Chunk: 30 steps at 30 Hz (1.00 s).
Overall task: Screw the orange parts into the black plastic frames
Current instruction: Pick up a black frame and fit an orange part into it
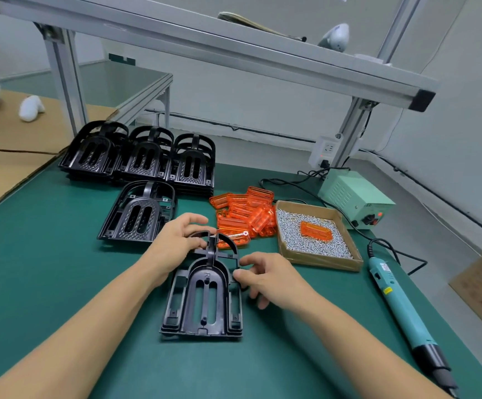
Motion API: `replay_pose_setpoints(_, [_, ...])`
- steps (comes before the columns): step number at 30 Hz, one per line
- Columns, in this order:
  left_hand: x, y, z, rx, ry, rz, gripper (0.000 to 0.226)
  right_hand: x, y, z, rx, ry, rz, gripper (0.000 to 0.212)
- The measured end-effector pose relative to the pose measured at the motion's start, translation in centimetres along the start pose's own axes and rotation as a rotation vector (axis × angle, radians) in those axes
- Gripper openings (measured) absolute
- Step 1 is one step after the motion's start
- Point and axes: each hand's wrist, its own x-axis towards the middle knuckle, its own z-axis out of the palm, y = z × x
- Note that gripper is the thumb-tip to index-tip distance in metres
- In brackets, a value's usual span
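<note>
Spreading across the whole lower view, a green-topped desk (pixel 61 254) carried everything. At its far edge stood three stacks of black plastic frames (pixel 139 156), and one more black frame (pixel 139 214) lay alone just in front of them. A teal electric screwdriver (pixel 401 306) lay along the right side, its cable running back to a pale green power box (pixel 355 197). Left of that tool sat a shallow cardboard tray (pixel 320 262) of small silver screws (pixel 297 234), with one orange part resting on them. Beside the tray lay a heap of translucent orange plastic parts (pixel 245 214). Nearest the person, a single black plastic frame (pixel 205 295) lay flat on the desk. The left hand (pixel 176 240) curled its fingers round the frame's far arched end; the right hand (pixel 265 275) pinched its right edge, the other fingers loosely spread.
</note>
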Motion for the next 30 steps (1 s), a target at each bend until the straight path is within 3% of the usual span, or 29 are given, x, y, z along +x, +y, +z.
replay_pose_setpoints(4, [0.3, -0.4, 0.3, 0.231, 0.041, 0.068, 0.036, 1.1, -0.3, -0.6, 0.004, 0.078, -0.004, 0.024])
replay_pose_setpoints(8, [-0.4, -1.1, 0.1, 0.425, 0.173, 0.120, 0.037, 4.1, 0.7, -5.2, -0.376, 0.471, -0.100, 0.022])
replay_pose_setpoints(10, [-1.1, -1.1, 0.2, 0.478, 0.223, 0.143, 0.036, 5.7, 2.0, -8.2, -0.541, 0.542, -0.055, 0.031])
replay_pose_setpoints(14, [-3.1, -1.3, 0.4, 0.565, 0.282, 0.171, 0.042, 7.9, 4.6, -12.4, -0.806, 0.406, 0.117, 0.044])
replay_pose_setpoints(19, [-4.1, -1.2, 0.4, 0.654, 0.327, 0.090, 0.049, 8.9, 5.1, -14.2, -0.745, 0.193, 0.229, 0.047])
replay_pose_setpoints(24, [-3.9, -1.0, 1.3, 0.701, 0.356, 0.070, 0.046, 8.6, 5.2, -14.8, -0.759, 0.280, 0.191, 0.034])
replay_pose_setpoints(27, [-4.0, -1.1, 1.4, 0.684, 0.371, 0.060, 0.043, 8.0, 5.3, -15.0, -0.644, 0.294, 0.202, 0.038])
replay_pose_setpoints(30, [-4.1, -0.8, 1.2, 0.675, 0.381, 0.086, 0.041, 7.2, 4.9, -15.4, -0.470, 0.354, 0.189, 0.027])
